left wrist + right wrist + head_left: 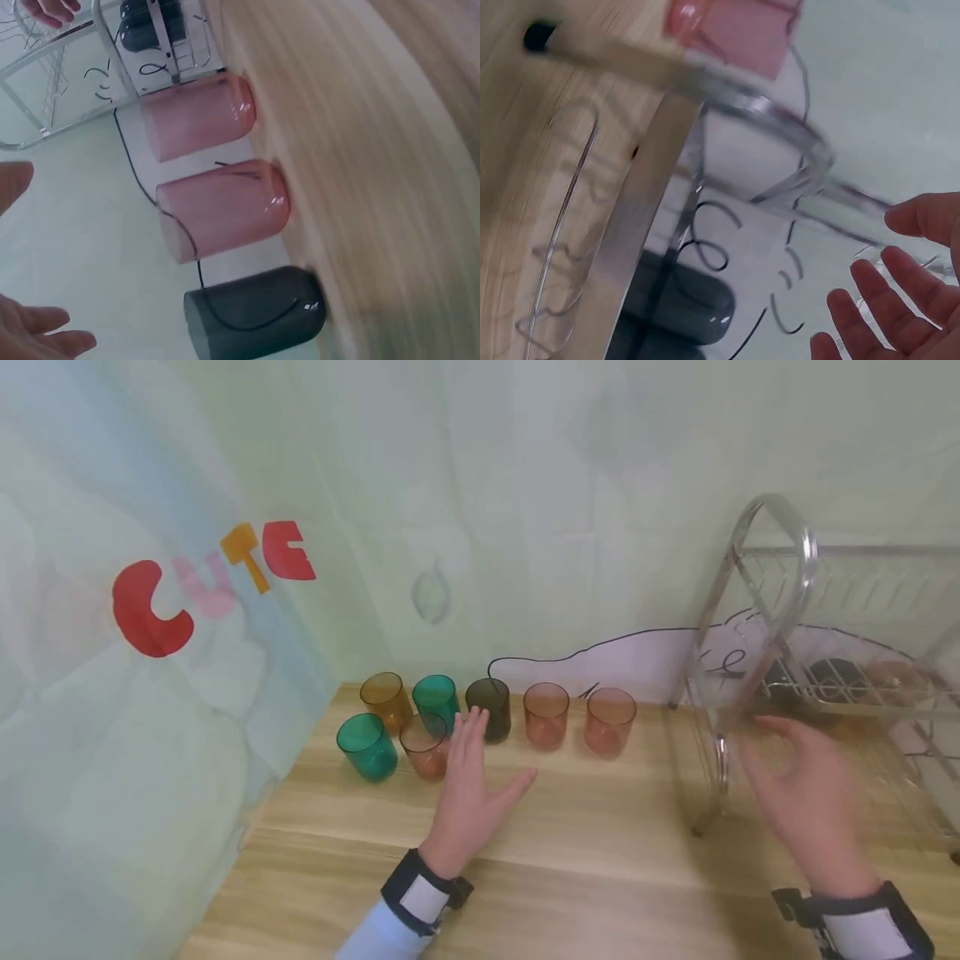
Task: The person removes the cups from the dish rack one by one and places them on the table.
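My left hand (472, 802) hovers over the wooden table with fingers extended and thumb spread, holding nothing. Just beyond its fingertips stands a dark grey cup (495, 727); a pink cup (424, 752) is partly hidden beside the fingers. In the left wrist view, the hand appears apart from the dark cup (259, 315) and two pink cups (225, 210). My right hand (813, 802), blurred, is in front of the metal dish rack (802, 568). The right wrist view has its fingers (870, 292) loosely bent, with nothing between them and the thumb.
Left of the dark cup are an amber cup (386, 702) and two teal cups (367, 752). Two pink cups (546, 718) stand to its right, near the back wall. Dark and pink cups (892, 681) sit on the rack's lower tier. Cloth hangs behind and left.
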Demonstrator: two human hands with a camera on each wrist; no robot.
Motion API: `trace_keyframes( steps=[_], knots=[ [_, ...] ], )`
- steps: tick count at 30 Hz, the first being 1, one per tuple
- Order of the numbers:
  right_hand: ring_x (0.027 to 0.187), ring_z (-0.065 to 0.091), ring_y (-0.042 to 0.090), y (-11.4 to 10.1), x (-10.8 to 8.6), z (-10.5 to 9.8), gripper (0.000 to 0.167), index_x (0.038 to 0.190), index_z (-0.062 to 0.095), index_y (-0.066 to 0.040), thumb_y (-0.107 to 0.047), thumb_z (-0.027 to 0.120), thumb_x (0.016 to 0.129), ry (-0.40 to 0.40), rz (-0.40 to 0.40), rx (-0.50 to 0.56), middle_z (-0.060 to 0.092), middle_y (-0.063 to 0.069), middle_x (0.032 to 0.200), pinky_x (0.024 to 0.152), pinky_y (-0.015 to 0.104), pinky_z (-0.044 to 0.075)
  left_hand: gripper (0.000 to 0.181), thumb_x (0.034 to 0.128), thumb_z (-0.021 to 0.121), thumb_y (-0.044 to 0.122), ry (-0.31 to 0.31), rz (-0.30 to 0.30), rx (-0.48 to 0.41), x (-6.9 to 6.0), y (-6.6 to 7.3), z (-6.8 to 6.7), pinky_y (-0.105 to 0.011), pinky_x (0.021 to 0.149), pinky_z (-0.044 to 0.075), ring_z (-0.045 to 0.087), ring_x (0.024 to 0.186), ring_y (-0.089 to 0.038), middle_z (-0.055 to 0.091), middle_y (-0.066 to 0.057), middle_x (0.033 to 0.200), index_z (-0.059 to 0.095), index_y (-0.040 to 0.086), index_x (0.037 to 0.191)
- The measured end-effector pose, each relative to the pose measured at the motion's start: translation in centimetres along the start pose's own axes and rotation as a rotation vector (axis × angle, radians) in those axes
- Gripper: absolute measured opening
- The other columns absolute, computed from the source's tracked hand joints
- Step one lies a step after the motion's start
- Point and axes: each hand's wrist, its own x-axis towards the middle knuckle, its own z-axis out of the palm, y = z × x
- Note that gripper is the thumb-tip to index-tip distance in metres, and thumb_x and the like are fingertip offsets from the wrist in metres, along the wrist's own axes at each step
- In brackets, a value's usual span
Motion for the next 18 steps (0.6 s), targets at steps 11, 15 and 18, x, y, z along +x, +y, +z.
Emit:
trace_keyframes(
  steps=[11, 15, 18],
  knots=[
    [0.065, 0.050, 0.042, 4.1, 5.2, 0.5, 0.042, 0.111, 0.062, 0.003, -0.028, 0.066, 0.083, 0.009, -0.142, -0.258, 0.060, 0.030, 0.084, 0.048, 0.042, 0.032, 0.093, 0.0769, 0.048, 0.075, -0.192, 0.005, 0.094, 0.1, -0.2, 1.5, -0.054, 0.111, 0.028, 0.015, 0.145, -0.029, 0.021, -0.004, 0.156, 0.022, 0.022, 0.149],
    [0.108, 0.042, 0.053, 4.8, 6.9, 0.6, 0.055, 0.127, 0.049, 0.003, -0.028, 0.064, 0.085, -0.176, -0.114, -0.272, 0.049, 0.034, 0.119, 0.085, 0.064, 0.034, 0.094, 0.0765, 0.045, 0.077, -0.234, -0.011, 0.113, -0.1, -0.4, 1.4, -0.052, 0.111, 0.030, 0.021, 0.143, -0.029, 0.027, -0.005, 0.153, 0.021, 0.022, 0.149],
    [0.119, 0.032, 0.054, 5.1, 8.2, 1.0, 0.052, 0.124, 0.050, 0.001, -0.021, 0.068, 0.081, -0.232, -0.133, -0.253, 0.044, 0.032, 0.125, 0.099, 0.069, 0.019, 0.095, 0.0766, 0.046, 0.077, -0.252, -0.023, 0.116, -0.3, -0.4, 1.3, -0.053, 0.111, 0.029, 0.021, 0.143, -0.030, 0.027, -0.007, 0.153, 0.023, 0.020, 0.149]
  ],
)
